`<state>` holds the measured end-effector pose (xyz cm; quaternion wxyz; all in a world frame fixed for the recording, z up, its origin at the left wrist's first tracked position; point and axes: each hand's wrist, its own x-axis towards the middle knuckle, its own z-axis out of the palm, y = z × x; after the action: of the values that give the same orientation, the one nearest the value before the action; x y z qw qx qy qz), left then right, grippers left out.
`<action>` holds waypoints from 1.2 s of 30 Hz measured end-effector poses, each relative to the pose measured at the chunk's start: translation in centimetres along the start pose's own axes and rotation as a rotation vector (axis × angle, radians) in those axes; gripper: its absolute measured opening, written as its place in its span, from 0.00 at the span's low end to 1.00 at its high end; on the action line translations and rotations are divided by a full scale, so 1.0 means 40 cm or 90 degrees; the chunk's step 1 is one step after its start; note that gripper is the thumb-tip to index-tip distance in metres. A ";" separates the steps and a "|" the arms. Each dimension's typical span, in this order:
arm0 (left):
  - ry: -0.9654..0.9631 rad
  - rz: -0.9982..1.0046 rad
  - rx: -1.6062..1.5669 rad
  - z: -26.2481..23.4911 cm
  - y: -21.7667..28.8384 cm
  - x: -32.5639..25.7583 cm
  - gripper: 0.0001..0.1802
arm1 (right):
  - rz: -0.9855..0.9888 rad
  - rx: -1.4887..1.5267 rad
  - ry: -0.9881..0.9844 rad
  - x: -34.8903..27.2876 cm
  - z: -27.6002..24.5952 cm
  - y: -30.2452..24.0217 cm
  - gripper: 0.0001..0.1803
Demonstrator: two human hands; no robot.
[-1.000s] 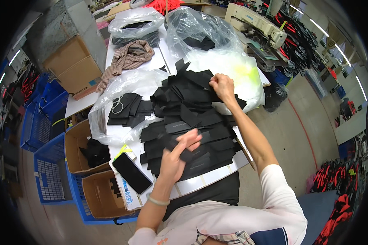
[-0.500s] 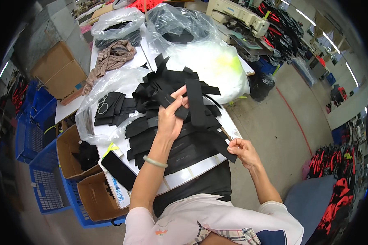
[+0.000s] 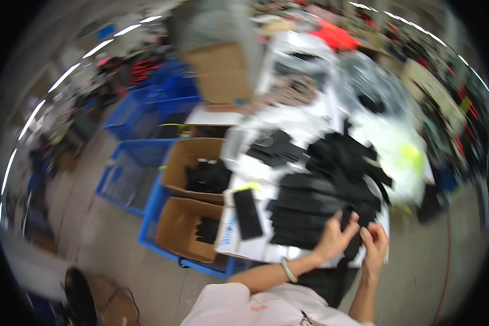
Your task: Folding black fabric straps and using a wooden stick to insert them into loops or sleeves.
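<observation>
Between both hands (image 3: 356, 242), 1 black fabric strip (image 3: 355, 245).

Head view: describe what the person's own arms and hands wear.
Both hands are bare, no gloves. The left hand has a pale bangle-like wristband on its wrist. The right hand shows nothing on its wrist. Forearms are uncovered; a light pinkish short-sleeved top covers the shoulders.

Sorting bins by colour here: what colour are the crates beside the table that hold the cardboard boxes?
Blue, seen in the head view: the crates are blue wire mesh.
</observation>
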<state>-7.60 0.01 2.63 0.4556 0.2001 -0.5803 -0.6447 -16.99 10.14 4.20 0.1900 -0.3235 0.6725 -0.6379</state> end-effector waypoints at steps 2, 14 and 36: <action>-0.087 -0.175 -0.045 -0.051 0.059 0.015 0.13 | 0.060 0.054 -0.048 0.005 0.013 -0.025 0.04; 0.092 0.092 0.324 -0.150 0.033 -0.004 0.18 | -0.205 -0.188 -0.274 0.005 0.170 -0.018 0.23; -0.040 -0.172 -0.155 -0.153 0.139 0.001 0.16 | -0.070 0.081 -0.244 0.013 0.123 -0.052 0.07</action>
<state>-0.85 -3.00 6.31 0.3672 0.1996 -0.4797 -0.7715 -13.65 6.23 5.77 0.2993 -0.4623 0.5638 -0.6155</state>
